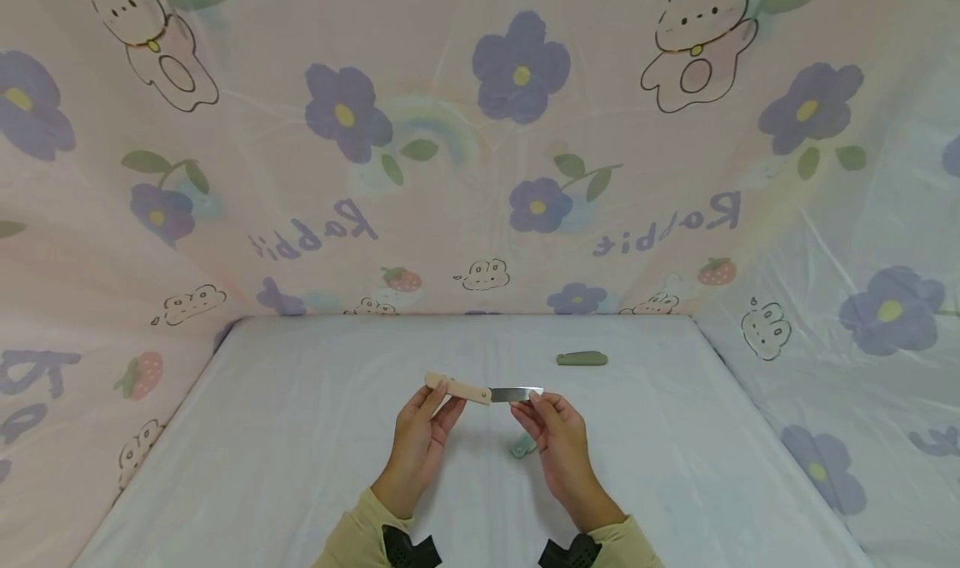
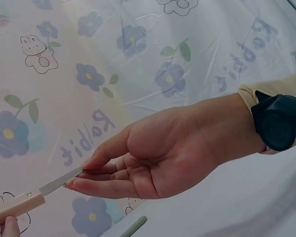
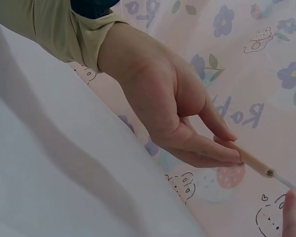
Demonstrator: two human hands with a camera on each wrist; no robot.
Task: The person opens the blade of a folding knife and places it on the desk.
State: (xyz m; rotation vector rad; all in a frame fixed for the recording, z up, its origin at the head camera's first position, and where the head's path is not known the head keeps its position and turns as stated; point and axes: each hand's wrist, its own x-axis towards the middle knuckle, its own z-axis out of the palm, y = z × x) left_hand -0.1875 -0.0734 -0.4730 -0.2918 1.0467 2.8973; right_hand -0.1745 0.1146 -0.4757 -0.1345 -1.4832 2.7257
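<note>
A folding knife with a cream handle (image 1: 465, 391) is held level above the white surface, its steel blade (image 1: 510, 395) swung out. My left hand (image 1: 422, 443) pinches the handle between thumb and fingers, as the right wrist view also shows on the handle (image 3: 254, 162). At the blade's far end, my right hand (image 1: 562, 445) pinches the tip. The left wrist view shows that grip on the blade (image 2: 61, 181) from the side. A pale teal object (image 1: 522, 445) lies beneath the right hand, which partly hides it.
An olive-green folded knife (image 1: 582, 358) lies on the white surface (image 1: 300, 435), beyond the right hand. Printed fabric walls (image 1: 435, 218) with flowers and rabbits rise at the back and both sides.
</note>
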